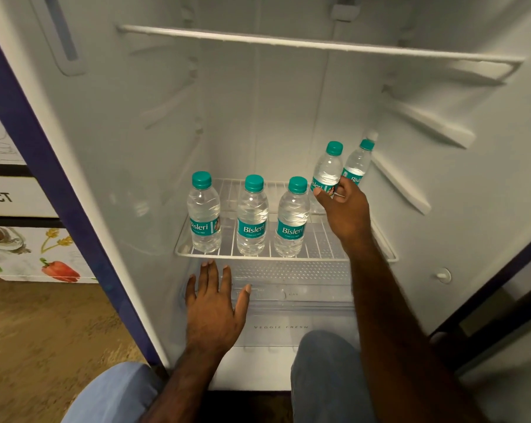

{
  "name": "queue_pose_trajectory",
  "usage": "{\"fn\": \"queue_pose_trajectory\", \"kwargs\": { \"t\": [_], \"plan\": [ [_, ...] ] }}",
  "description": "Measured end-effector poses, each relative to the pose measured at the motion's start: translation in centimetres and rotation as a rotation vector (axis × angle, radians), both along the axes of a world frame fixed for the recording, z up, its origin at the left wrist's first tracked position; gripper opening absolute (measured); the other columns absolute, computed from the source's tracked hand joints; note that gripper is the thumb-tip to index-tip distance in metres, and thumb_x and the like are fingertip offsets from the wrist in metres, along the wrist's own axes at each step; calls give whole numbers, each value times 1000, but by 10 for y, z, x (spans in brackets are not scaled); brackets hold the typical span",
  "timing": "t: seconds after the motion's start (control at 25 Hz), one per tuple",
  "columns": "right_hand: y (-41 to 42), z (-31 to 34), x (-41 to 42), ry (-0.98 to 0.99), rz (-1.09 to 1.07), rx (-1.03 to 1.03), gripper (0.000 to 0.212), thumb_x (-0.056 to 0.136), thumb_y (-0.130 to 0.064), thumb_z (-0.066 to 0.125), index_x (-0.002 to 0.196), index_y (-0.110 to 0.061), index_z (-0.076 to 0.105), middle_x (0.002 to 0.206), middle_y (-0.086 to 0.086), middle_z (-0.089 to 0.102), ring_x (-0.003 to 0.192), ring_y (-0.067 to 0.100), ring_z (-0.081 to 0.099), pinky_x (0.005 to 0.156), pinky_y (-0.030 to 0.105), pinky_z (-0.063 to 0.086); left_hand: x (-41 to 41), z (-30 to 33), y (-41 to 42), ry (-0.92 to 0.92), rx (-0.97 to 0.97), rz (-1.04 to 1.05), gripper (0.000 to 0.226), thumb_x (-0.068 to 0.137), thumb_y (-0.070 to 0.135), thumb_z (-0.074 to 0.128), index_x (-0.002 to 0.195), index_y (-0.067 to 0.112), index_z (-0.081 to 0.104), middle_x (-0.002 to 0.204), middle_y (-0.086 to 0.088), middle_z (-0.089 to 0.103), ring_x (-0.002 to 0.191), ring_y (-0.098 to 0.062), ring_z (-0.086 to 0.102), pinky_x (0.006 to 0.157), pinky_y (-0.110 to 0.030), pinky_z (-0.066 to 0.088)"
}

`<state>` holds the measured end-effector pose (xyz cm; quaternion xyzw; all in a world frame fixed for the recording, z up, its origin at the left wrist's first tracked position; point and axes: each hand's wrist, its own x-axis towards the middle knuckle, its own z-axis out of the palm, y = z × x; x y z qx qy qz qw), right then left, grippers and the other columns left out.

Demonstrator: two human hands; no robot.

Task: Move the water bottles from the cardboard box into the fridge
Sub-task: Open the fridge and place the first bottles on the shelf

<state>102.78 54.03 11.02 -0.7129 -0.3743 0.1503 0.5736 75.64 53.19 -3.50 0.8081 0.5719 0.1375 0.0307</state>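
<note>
Inside, the fridge [288, 117] holds five bottles: three [252, 218] stand in a row along the front of the wire shelf [258, 255], and two [328, 169] are in the right hand [345, 206], its fingers closed around both above the shelf's right end. Below, the left hand [214, 309] lies spread flat on the crisper cover [304, 288], holding nothing. Neither held bottle's base shows behind the hand, and the box is out of view.
</note>
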Motion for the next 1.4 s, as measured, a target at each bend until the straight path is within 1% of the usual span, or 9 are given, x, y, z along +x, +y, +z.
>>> {"fn": "queue_pose_trajectory", "kwargs": {
  "t": [0.16, 0.32, 0.64, 0.88, 1.0, 1.08, 1.2, 1.28, 1.4],
  "plan": [
    [-52, -3, -2, 12, 52, 6, 49, 94, -37, 77, 138, -22, 62, 133, -4, 70, 118, 15, 69, 107, 42, 54, 1, -1, 1, 8, -3, -1, 93, 93, 75, 0, 161, 19, 31, 169, -11, 21, 158, -29, 14, 128, -50, 5],
    [-79, -9, 0, 43, 144, -10, 53, 94, -31, 77, 143, -20, 58, 134, -2, 70, 118, 13, 69, 105, 46, 56, 0, -2, 1, 21, -8, -7, 94, 92, 75, -2, 162, 20, 26, 170, -10, 17, 159, -29, 10, 128, -50, 3],
    [-92, -7, -1, -60, 282, -96, 55, 97, -29, 74, 147, -23, 53, 143, -5, 64, 128, 13, 63, 114, 43, 49, 0, 4, -1, 7, -21, -22, 100, 87, 77, -8, 163, 20, 25, 171, -9, 16, 159, -29, 9, 128, -50, 3],
    [-97, -2, 5, -77, 344, -168, 54, 100, -29, 69, 150, -25, 48, 147, -7, 60, 132, 15, 60, 115, 46, 47, 0, 5, 0, -4, -39, -28, 100, 87, 77, -5, 163, 20, 26, 171, -10, 15, 159, -29, 8, 128, -50, 2],
    [-100, -1, 7, -67, 377, -191, 54, 103, -29, 64, 153, -26, 43, 153, -6, 54, 138, 18, 55, 117, 48, 44, 0, 5, 0, -7, -32, -31, 103, 87, 78, -8, 162, 18, 28, 170, -11, 18, 159, -29, 10, 128, -51, 4],
    [-99, -2, 6, -50, 382, -198, 56, 102, -30, 64, 153, -27, 41, 153, -7, 53, 138, 16, 54, 118, 46, 44, -1, 6, -1, -15, -23, -34, 107, 85, 80, -13, 161, 18, 31, 169, -12, 20, 159, -30, 12, 128, -52, 6],
    [-96, -3, 2, -61, 341, -192, 61, 97, -39, 71, 150, -27, 43, 146, -11, 56, 130, 11, 57, 113, 38, 47, -1, 6, -1, -6, -29, -35, 109, 84, 80, -17, 162, 18, 29, 170, -11, 18, 159, -30, 11, 128, -51, 5],
    [-94, -4, 1, -89, 282, -178, 66, 92, -46, 75, 149, -26, 47, 146, -8, 59, 127, 14, 60, 109, 38, 50, 0, 6, 0, -3, -25, -36, 110, 83, 80, -18, 162, 19, 28, 170, -11, 17, 159, -29, 10, 128, -51, 5],
    [-93, -6, 2, -101, 226, -139, 69, 88, -44, 80, 146, -24, 50, 141, -5, 63, 121, 16, 65, 105, 38, 54, 0, 5, 0, 2, -34, -35, 108, 84, 80, -16, 163, 19, 26, 171, -10, 15, 159, -29, 7, 128, -50, 3]
  ]
}}
